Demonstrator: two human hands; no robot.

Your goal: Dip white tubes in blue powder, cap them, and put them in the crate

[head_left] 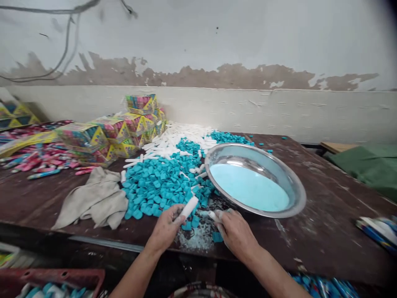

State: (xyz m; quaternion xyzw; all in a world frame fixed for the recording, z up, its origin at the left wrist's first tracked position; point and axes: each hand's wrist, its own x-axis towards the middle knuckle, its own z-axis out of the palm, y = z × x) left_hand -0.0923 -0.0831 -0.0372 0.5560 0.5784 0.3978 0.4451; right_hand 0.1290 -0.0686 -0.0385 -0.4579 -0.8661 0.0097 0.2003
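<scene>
My left hand (168, 225) is closed around a white plastic tube (190, 206), which tilts up to the right. Closed fingers on my right hand (235, 230) pinch a small white tube-like piece (213, 215) whose end points left; most of it is hidden in the fingers. The two hands are apart above the table's front edge. Just beyond them lies a heap of teal plastic caps (155, 186), with a pile of white tubes (173, 136) behind. To the right, a wide metal basin (297, 207) holds pale blue powder (248, 186) and sits tilted toward me.
A grey cloth (93, 200) lies left of the caps. Wrapped boxes (105, 132) and pink and blue filled tubes (40, 159) cover the left side. Spilled powder (197, 240) marks the brown table (328, 231). Below the edge stands a red crate (62, 275); green fabric (366, 165) is at right.
</scene>
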